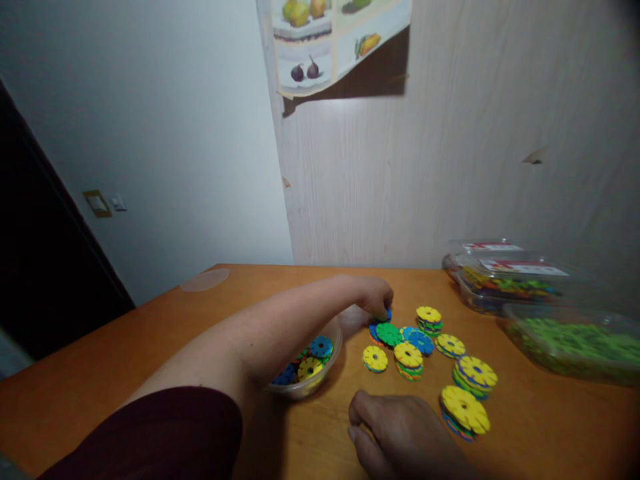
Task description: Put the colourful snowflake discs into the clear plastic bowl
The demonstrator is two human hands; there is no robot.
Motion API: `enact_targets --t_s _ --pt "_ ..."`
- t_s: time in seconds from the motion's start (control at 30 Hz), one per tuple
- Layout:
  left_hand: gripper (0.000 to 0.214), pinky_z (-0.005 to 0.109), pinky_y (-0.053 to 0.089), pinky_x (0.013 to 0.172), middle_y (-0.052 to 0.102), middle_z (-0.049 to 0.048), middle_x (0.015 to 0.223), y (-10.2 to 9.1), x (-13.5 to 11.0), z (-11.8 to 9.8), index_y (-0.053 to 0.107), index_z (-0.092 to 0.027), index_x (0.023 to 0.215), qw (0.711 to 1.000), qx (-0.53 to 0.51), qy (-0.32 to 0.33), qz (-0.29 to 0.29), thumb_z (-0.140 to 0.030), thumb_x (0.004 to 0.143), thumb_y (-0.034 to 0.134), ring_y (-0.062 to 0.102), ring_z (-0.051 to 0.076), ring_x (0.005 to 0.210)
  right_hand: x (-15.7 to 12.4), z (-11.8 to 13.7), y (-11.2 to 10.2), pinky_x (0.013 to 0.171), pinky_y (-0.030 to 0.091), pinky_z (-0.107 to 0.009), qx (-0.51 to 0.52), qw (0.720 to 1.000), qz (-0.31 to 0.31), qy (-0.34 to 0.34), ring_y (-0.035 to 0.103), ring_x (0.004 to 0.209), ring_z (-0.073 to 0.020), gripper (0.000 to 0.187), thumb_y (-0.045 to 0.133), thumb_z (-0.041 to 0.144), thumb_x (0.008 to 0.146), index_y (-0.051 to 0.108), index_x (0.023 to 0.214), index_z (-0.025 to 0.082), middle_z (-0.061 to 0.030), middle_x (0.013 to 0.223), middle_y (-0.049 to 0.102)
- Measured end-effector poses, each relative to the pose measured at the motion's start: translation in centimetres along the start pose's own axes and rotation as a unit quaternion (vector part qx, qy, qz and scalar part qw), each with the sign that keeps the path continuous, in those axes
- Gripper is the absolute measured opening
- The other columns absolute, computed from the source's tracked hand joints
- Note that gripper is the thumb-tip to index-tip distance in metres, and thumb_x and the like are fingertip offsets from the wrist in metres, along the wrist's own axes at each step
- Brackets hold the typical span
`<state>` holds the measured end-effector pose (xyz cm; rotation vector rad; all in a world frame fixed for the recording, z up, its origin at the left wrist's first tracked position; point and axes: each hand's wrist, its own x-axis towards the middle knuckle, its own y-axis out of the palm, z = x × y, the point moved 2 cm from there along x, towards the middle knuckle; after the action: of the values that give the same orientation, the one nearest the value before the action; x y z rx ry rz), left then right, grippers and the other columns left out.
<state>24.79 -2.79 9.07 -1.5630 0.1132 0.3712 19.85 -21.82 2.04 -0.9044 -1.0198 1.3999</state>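
Observation:
Stretched over the clear plastic bowl, my left hand pinches a blue notched interlocking disc at the far end of a loose group. Beside that disc lie a green disc and blue discs. My right hand is closed near the front of the table, with a yellowish disc edge showing between thumb and finger; the rest of that piece is hidden. Close to it are a yellow-topped pile and a yellow disc. Mixed discs fill the bowl, partly covered by my left forearm.
More yellow-topped stacks stand to the right on the wooden table. Lidded clear boxes and an open tray of green pieces sit further right. A translucent lid lies at the far left.

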Motion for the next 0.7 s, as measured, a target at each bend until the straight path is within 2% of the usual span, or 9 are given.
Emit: enact_targets --t_s 0.17,0.27,0.37,0.53,0.7 --pt "0.042 0.024 0.042 0.061 0.07 0.0071 0.101 -1.5 -2.3 0.0 0.065 -0.013 0.108 0.998 -0.017 -0.016 -0.054 -0.036 0.072 0.065 0.06 0.016 0.08 -0.2 -0.1 0.1 0.055 0.021 -0.029 0.0 1.0 -0.004 -0.002 0.065 0.071 -0.0177 0.015 0.047 0.027 0.083 0.061 0.088 0.023 -0.001 0.079 0.072" --pt "0.038 0.023 0.042 0.065 0.068 0.0063 0.101 -2.6 -5.3 0.3 0.063 -0.013 0.106 0.996 -0.031 -0.004 -0.082 -0.031 0.072 0.063 0.058 0.015 0.08 -0.3 -0.2 0.1 0.055 0.021 -0.029 0.008 1.0 -0.006 -0.005 0.064 0.069 -0.0175 0.014 0.047 0.027 0.084 0.06 0.087 0.024 -0.0006 0.077 0.071" --pt "0.037 0.024 0.042 0.066 0.068 0.0055 0.099 -3.0 -9.3 0.7 0.062 -0.014 0.106 0.995 -0.058 -0.011 -0.084 -0.027 0.072 0.063 0.057 0.014 0.079 -0.3 -0.2 0.0 0.055 0.021 -0.028 0.019 1.0 -0.011 -0.009 0.063 0.069 -0.0174 0.012 0.047 0.026 0.083 0.059 0.086 0.024 -0.0001 0.077 0.07" --pt "0.032 0.022 0.042 0.063 0.067 0.0035 0.095 -1.8 -15.1 1.5 0.062 -0.015 0.104 0.991 -0.108 -0.035 -0.076 -0.027 0.074 0.061 0.057 0.012 0.076 -0.5 -0.2 0.1 0.055 0.021 -0.027 0.028 0.999 -0.019 0.0 0.064 0.069 -0.0182 0.01 0.049 0.026 0.083 0.059 0.085 0.025 0.0006 0.076 0.07" --pt "0.035 0.022 0.042 0.062 0.068 0.0037 0.096 0.4 -17.1 1.4 0.063 -0.017 0.105 0.989 -0.122 -0.063 -0.049 -0.031 0.073 0.065 0.059 0.013 0.076 -0.6 -0.2 0.2 0.055 0.022 -0.026 0.037 0.999 -0.036 -0.011 0.063 0.069 -0.0171 0.011 0.047 0.025 0.085 0.058 0.084 0.026 0.0016 0.075 0.07"
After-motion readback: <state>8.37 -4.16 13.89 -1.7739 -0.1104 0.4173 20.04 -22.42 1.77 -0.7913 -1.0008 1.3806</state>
